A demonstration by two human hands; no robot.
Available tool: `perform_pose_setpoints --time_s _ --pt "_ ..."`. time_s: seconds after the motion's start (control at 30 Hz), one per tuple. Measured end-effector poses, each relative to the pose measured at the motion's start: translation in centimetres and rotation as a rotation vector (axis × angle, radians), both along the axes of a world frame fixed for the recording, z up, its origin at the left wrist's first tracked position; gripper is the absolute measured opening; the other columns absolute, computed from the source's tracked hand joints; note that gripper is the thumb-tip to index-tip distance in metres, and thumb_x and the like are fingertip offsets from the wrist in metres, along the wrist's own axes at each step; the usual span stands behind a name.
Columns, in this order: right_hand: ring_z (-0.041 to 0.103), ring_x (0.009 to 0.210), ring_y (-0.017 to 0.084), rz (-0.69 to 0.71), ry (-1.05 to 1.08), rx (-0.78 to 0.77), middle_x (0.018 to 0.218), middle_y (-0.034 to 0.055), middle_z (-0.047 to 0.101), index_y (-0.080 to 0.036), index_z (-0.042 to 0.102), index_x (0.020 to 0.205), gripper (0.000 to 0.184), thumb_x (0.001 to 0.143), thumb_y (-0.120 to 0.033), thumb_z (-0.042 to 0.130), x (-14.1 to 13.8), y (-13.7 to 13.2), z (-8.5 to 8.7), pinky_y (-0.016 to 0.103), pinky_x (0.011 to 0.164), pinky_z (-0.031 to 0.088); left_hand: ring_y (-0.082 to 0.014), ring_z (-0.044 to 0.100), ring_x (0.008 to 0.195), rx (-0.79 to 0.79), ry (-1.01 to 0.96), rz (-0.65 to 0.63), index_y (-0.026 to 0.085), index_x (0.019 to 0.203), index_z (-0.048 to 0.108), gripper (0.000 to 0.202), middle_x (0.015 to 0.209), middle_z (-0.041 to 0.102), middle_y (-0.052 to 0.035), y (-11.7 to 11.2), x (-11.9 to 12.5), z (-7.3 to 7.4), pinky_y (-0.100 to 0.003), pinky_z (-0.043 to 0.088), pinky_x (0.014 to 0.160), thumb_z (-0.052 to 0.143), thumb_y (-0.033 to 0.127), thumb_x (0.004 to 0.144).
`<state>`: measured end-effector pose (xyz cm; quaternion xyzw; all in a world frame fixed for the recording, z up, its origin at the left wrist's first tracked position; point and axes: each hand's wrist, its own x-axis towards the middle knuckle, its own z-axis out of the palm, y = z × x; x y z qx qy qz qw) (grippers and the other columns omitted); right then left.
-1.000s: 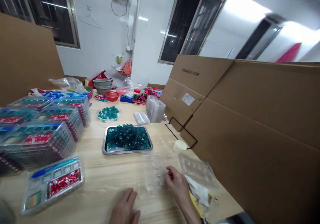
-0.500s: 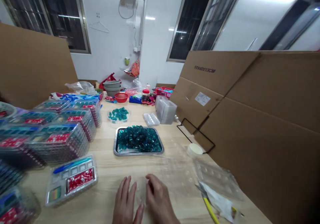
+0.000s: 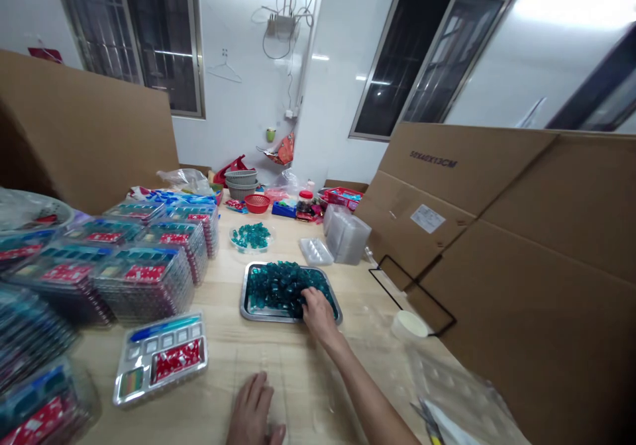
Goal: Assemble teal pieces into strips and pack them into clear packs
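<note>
The head camera (the lone view) looks forward and down across the table (image 3: 223, 329) from above.

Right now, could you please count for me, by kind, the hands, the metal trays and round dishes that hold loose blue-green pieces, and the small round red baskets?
Left hand and right hand: 2
Metal tray: 1
Round dish: 1
Small round red basket: 1
Total: 5
The blue-green pieces are heaped too closely to count.
</note>
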<state>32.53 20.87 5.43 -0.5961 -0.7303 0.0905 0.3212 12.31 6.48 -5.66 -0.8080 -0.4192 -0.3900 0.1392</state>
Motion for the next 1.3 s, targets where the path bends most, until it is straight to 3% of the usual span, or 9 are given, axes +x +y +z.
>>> perform_pose_setpoints --time_s 0.17,0.27,0.33,0.43,0.53,0.73,0.93,1.13,1.3 --pt "0.054 0.084 0.023 -0.003 0.1 -0.038 0.087 0.0087 0.06 -0.014 0.063 0.087 0.024 0.069 -0.005 0.05 -0.1 -0.2 0.0 0.035 0.08 0.042 -0.0272 0.062 0.101 -0.216 -0.139 -0.069 0.016 0.107 0.061 0.04 0.111 0.066 -0.0136 -0.8 -0.6 0.9 -0.036 0.055 0.08 0.061 0.039 0.075" --pt "0.056 0.069 0.018 0.051 0.256 -0.137 0.078 0.0048 0.062 -0.014 0.064 0.091 0.02 0.072 -0.017 0.059 -0.9 -2.4 -0.3 0.03 0.066 0.046 -0.0249 0.059 0.106 -0.506 -0.434 -0.024 0.019 0.108 0.061 0.033 0.113 0.064 -0.0126 -1.2 -0.3 3.1 -0.037 0.051 0.089 0.056 0.034 0.08" --pt "0.055 0.061 0.015 0.15 0.53 -0.3 0.069 0.0013 0.061 -0.015 0.065 0.09 0.023 0.071 -0.027 0.066 -2.0 -4.5 -0.7 0.026 0.059 0.045 -0.0242 0.06 0.102 -0.712 -0.707 0.003 0.019 0.103 0.062 0.029 0.108 0.064 -0.0124 -1.1 0.1 5.4 -0.038 0.049 0.089 0.054 0.035 0.081" --pt "0.053 0.057 0.012 0.271 0.959 -0.548 0.062 -0.0008 0.061 -0.017 0.068 0.087 0.029 0.065 -0.034 0.075 -4.0 -7.9 -1.2 0.024 0.057 0.041 -0.0193 0.062 0.082 -0.988 -1.077 -0.09 0.016 0.098 0.06 0.028 0.091 0.066 -0.0095 -0.5 0.7 8.8 -0.031 0.051 0.074 0.057 0.036 0.078" --pt "0.054 0.057 0.012 0.348 1.107 -0.654 0.065 0.0016 0.065 -0.016 0.071 0.084 0.031 0.062 -0.037 0.079 -5.5 -10.6 -1.7 0.024 0.057 0.041 -0.0129 0.057 0.063 -1.124 -1.339 -0.218 0.014 0.09 0.059 0.027 0.073 0.064 -0.0044 0.0 0.8 10.5 -0.022 0.044 0.055 0.064 0.034 0.073" --pt "0.058 0.061 0.015 0.354 1.327 -0.747 0.073 0.006 0.069 -0.015 0.071 0.084 0.031 0.063 -0.035 0.078 -6.4 -13.0 -2.0 0.028 0.06 0.045 -0.0101 0.054 0.056 -1.228 -1.639 -0.33 0.012 0.081 0.061 0.026 0.064 0.063 -0.0018 -1.2 0.2 10.0 -0.021 0.039 0.053 0.074 0.027 0.063" --pt "0.058 0.059 0.014 0.353 1.375 -0.761 0.07 0.0042 0.066 -0.014 0.068 0.083 0.031 0.064 -0.035 0.078 -6.8 -13.9 -2.1 0.026 0.057 0.044 -0.0097 0.053 0.053 -1.264 -1.676 -0.35 0.013 0.075 0.059 0.019 0.06 0.061 -0.0003 -1.8 0.2 10.2 -0.02 0.036 0.05 0.071 0.019 0.061" --pt "0.052 0.051 0.012 0.376 1.133 -0.673 0.059 -0.0004 0.058 -0.015 0.059 0.077 0.031 0.074 -0.045 0.068 -7.4 -14.7 -3.3 0.024 0.051 0.037 -0.0055 0.041 0.038 -1.277 -1.555 -0.181 0.016 0.062 0.049 0.019 0.044 0.052 0.0049 -1.8 0.7 9.7 -0.018 0.024 0.039 0.067 0.022 0.059" --pt "0.047 0.058 0.013 0.36 0.923 -0.517 0.063 -0.0016 0.052 -0.017 0.054 0.071 0.033 0.075 -0.049 0.063 -7.0 -14.1 -2.6 0.024 0.053 0.034 -0.0044 0.036 0.034 -1.326 -1.467 -0.094 0.016 0.061 0.047 0.027 0.042 0.046 0.0077 -1.5 0.5 9.5 -0.018 0.023 0.037 0.07 0.03 0.056"
